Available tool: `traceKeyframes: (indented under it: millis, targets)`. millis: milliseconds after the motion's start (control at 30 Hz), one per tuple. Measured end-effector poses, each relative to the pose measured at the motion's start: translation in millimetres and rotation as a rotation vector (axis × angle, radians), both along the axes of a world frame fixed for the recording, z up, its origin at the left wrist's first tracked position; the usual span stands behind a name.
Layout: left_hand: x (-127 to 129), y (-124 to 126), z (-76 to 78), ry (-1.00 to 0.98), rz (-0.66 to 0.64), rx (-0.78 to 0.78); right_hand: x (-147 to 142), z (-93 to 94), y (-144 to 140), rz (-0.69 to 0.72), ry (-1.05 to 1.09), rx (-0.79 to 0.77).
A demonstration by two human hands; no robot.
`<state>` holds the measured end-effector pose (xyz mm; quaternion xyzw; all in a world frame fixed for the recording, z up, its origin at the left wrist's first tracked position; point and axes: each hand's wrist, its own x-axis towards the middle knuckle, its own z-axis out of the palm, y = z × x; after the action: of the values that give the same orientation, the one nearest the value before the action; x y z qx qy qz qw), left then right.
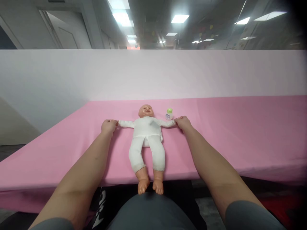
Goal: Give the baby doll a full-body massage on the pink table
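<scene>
A long counter (240, 134) draped in pink cloth runs along a pale partition wall (72, 76). On it a baby doll (146, 140) in white lies on its back, arms stretched out, bare feet over the near edge. The left hand (109, 125) has its grip closed on one doll wrist, the right hand (183, 122) on the other. A small green-capped bottle (169, 114) stands just beside the doll's head.
</scene>
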<state>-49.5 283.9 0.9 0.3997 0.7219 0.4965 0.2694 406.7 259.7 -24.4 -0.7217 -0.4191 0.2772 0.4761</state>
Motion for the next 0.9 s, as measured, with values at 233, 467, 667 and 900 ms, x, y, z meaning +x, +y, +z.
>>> traceKeyframes:
  millis: [233, 467, 667, 900]
  targets:
    - [1, -1, -3.8, 0.046, -0.043, -0.036, 0, 2.3, -3, 0.029, -0.176, -0.157]
    - [20, -9, 3.3, 0.086, -0.067, 0.328, -22, 15.1, -15, 0.005, -0.184, 0.253]
    - [80, -48, 18.2, 0.346, -0.378, 0.482, -72, 27.3, -37, 0.388, -0.390, 0.587]
    - [94, -51, 26.0, 1.014, -0.855, 0.371, -93, 25.7, -42, 0.757, -0.825, 0.597]
